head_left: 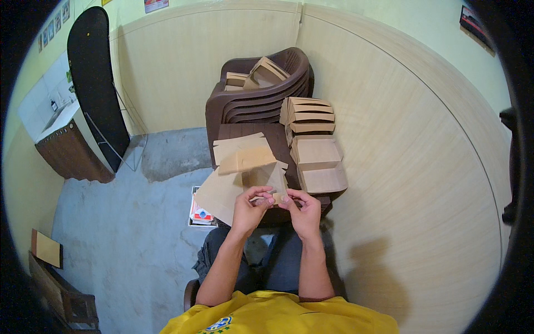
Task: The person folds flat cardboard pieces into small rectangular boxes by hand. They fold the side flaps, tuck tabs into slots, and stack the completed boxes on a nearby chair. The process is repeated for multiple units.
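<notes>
A pale brown cardboard sheet (219, 192), partly folded with cut flaps, lies just ahead of the person's hands, which meet at its near right edge. A narrow tab of the sheet shows between the fingertips. The left hand (250, 210) is curled with its thumb and fingers pinching that edge from the left; the right hand (304, 214) pinches it from the right, thumb bent toward the left thumb. Most of the sheet spreads to the left of and beyond the hands, with one flap raised at its middle. Underneath the sheet is a dark brown surface (233, 131), bare at its far side. Just right of the sheet stands an open tan cardboard box (320, 161) of two joined shallow halves, and beyond that, to the sheet's far right, a nested row of tan cardboard boxes (312, 117). Straight beyond the sheet rises a stack of dark brown plastic armchairs (245, 111), holding more tan folded cartons (266, 74) between its armrests. Left of the sheet's near corner, a white-edged container (203, 222) with red, white and blue contents sits low on the grey-blue floor (128, 234). Well to the left of the sheet, a tall black rounded board (92, 78) stands upright on thin metal legs beside a white counter with a brown curtain (75, 153).
</notes>
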Available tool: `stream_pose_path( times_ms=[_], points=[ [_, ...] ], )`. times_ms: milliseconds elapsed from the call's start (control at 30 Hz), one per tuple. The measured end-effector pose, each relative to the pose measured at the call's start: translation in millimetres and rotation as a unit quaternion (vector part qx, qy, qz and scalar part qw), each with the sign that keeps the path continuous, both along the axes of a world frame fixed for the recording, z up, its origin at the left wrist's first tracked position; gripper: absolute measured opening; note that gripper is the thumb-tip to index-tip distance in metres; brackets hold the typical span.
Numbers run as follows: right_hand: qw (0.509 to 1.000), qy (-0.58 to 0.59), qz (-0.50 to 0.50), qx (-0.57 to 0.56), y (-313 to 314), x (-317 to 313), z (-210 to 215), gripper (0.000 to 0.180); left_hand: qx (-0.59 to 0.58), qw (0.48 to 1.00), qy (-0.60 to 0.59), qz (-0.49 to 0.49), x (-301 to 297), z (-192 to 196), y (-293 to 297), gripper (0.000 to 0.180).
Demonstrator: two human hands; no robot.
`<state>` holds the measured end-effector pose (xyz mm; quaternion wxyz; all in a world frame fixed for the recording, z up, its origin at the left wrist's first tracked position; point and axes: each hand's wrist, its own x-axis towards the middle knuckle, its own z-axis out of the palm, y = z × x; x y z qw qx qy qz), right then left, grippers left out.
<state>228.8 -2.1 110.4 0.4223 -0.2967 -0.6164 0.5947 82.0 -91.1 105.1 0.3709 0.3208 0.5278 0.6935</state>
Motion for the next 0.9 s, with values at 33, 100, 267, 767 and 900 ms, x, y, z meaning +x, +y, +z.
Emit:
stream_pose_path(
  times_ms=[33, 100, 267, 767, 900],
  points=[
    [0.999, -0.021, -0.011, 0.026, -0.5, 0.1, -0.1, 0.024, -0.001, 1.0, -0.006, 0.005, 0.7, -0.2, -0.6, 0.035],
    [0.996, -0.047, -0.017, 0.074, -1.7, -0.7, 0.2, 0.027, -0.008, 1.0, -0.016, -0.003, 2.6, -1.3, -0.1, 0.038],
    [0.997, -0.021, -0.056, 0.042, -9.8, -4.4, 5.1, 0.024, -0.03, 0.998, -0.057, 0.002, 8.1, -8.2, 2.5, 0.03],
    [0.959, -0.159, -0.097, 0.212, -20.1, -6.0, 40.5, 0.013, 0.076, 0.974, -0.215, 0.015, 25.4, -18.1, 7.8, 0.031],
    [0.954, -0.151, -0.081, 0.246, -19.5, -7.8, 45.3, 0.008, 0.08, 0.971, -0.21, 0.083, 35.0, -16.0, 9.9, 0.026]
  ],
)
